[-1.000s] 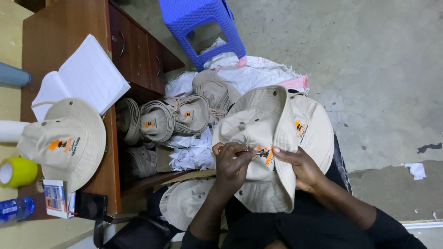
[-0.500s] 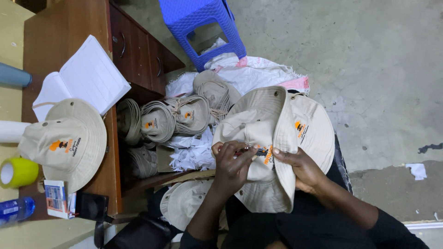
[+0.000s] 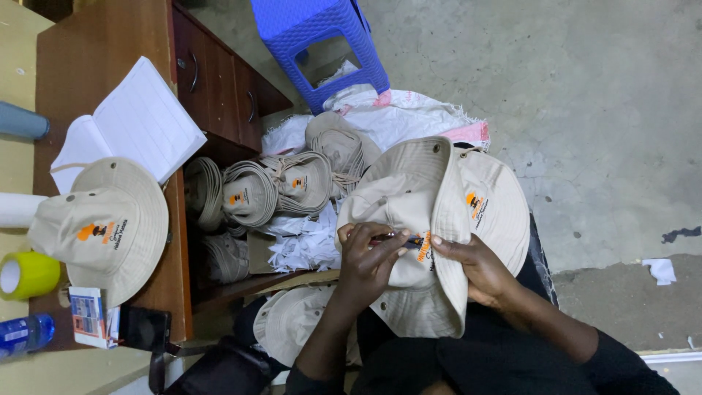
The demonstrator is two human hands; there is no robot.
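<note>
Beige cloth bucket hat (image 3: 439, 212) with an orange-and-black embroidered patch sits in the person's lap at the middle of the view, its brim folded over the crown.

At the far left, on the wooden counter (image 3: 102, 66), a roll of yellow tape (image 3: 25, 274) and a clear plastic bottle with a blue label (image 3: 22, 333) lie near the edge. Just beside them rests another beige bucket hat with an orange emblem (image 3: 102, 227), partly overlapping an open white lined notebook (image 3: 135, 124). A small printed card (image 3: 88, 316) and a black phone (image 3: 142, 328) lie below that hat.

Next to the counter's dark drawers, a heap of rolled beige hats (image 3: 278, 186) is stacked on the floor over scraps of torn white paper (image 3: 303, 245). A blue plastic stool (image 3: 322, 44) stands behind them on the grey concrete floor (image 3: 570, 88), with a white woven sack (image 3: 402, 113) beneath the pile.

The left hand (image 3: 365, 260) is closed, its fingertips pinching a small thin tool against the patch on the lap hat. The right hand (image 3: 475, 267) grips the folded brim, thumb on top, fingers wrapped under the cloth.
</note>
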